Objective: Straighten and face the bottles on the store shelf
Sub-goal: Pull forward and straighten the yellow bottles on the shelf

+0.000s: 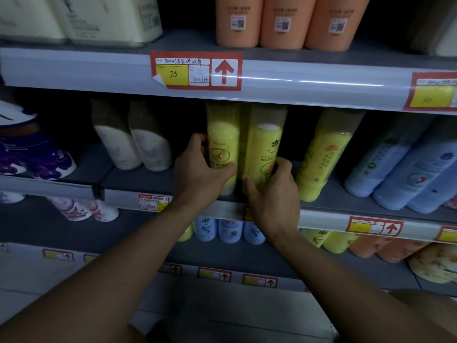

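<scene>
Two yellow bottles stand side by side at the front of the middle shelf [138, 179]. My left hand [197, 172] wraps the left yellow bottle [223, 137] at its lower half, thumb across its label. My right hand [272, 191] grips the base of the right yellow bottle [265, 142], whose label faces me. Both bottles stand upright and nearly touch. A third yellow bottle [324, 154] stands apart to the right, label turned partly sideways.
Two white bottles [133, 144] stand left of my hands, and pale blue bottles [405, 169] lean at the right. Orange bottles [282, 21] fill the shelf above, behind a red price tag [195, 70]. Blue, yellow and orange bottles line the shelf below.
</scene>
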A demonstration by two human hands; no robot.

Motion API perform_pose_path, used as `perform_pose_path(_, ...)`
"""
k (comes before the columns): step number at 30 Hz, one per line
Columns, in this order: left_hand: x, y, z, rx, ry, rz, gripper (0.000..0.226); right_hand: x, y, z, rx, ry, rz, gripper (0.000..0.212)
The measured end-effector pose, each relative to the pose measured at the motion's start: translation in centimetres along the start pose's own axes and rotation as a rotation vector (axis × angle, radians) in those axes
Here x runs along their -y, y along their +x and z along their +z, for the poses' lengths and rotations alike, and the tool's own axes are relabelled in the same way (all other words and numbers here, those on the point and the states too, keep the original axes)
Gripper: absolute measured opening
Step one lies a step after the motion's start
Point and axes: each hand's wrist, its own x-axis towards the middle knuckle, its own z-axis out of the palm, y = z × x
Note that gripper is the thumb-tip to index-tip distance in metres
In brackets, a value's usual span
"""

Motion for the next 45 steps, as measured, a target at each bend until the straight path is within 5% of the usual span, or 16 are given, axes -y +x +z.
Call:
perform_pose_path(26, 0.7, 1.0, -0.8, -0.027, 0.010, -0.018, 0.051, 0.2, 0.3, 1.6, -0.165, 0.152, 0.085, 0.056)
perform_pose_path(34, 0.8, 1.4, -1.3, -0.020, 0.004, -0.040, 0.048, 1.0, -1.0, 2.5, 0.010, 0.121, -0.110, 0.063)
perform_pose_path(45, 3.0, 3.1, -2.1, -0.035, 0.021, -0.048, 0.038, 2.1, -0.1, 4.2, 0.092, 0.160, -0.128, 0.068)
